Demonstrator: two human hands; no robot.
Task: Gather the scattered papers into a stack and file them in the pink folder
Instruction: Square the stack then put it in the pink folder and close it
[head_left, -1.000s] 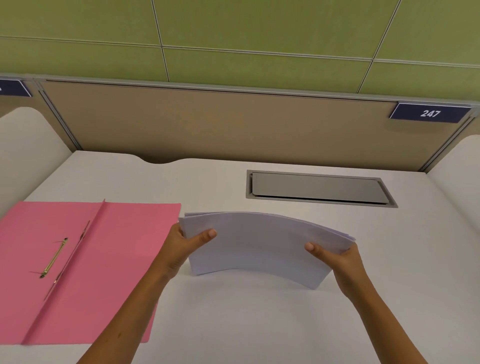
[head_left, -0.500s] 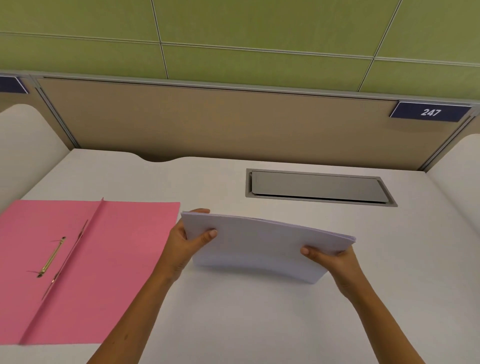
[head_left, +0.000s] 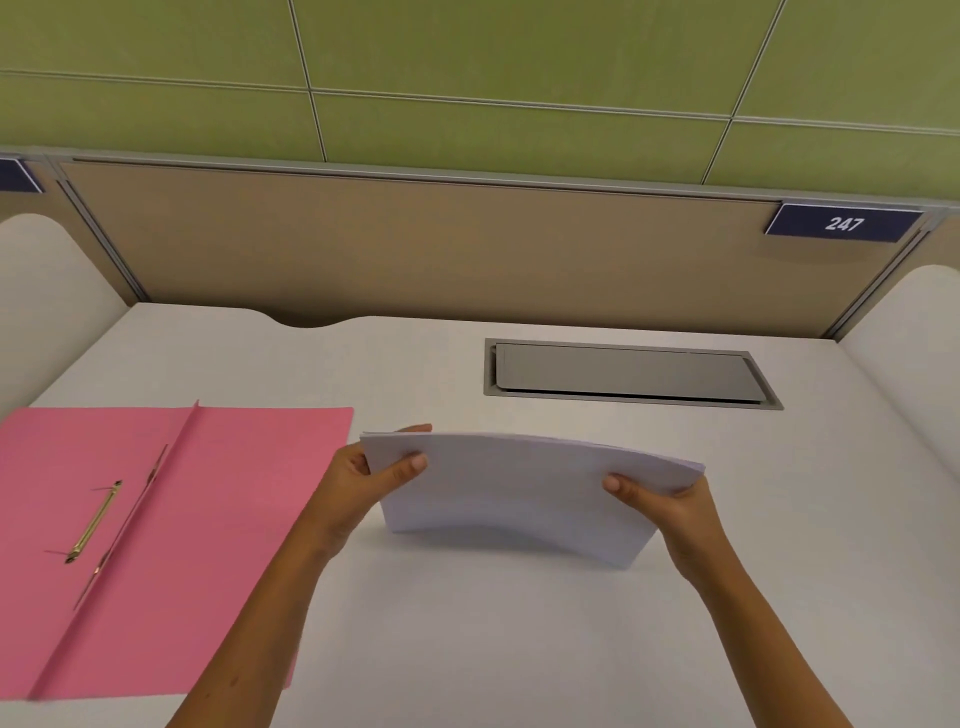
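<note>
A stack of white papers (head_left: 519, 488) stands on its long edge on the white desk, bowed in an arch. My left hand (head_left: 358, 483) grips its left end, thumb on the near face and fingers behind. My right hand (head_left: 670, 504) grips the right end the same way. The pink folder (head_left: 218, 499) lies open and flat to the left, its brass fastener (head_left: 93, 522) on the left leaf. The folder's right edge lies just beside my left hand.
A grey cable-tray lid (head_left: 628, 371) is set into the desk behind the papers. A tan partition (head_left: 415, 249) with a "247" label (head_left: 844, 223) closes off the back. Rounded white side panels stand at both ends of the desk.
The stack dropped so that its lower edge met the desk half a second ago, and now it sits a little higher and more bowed. Both hands kept their grip.
</note>
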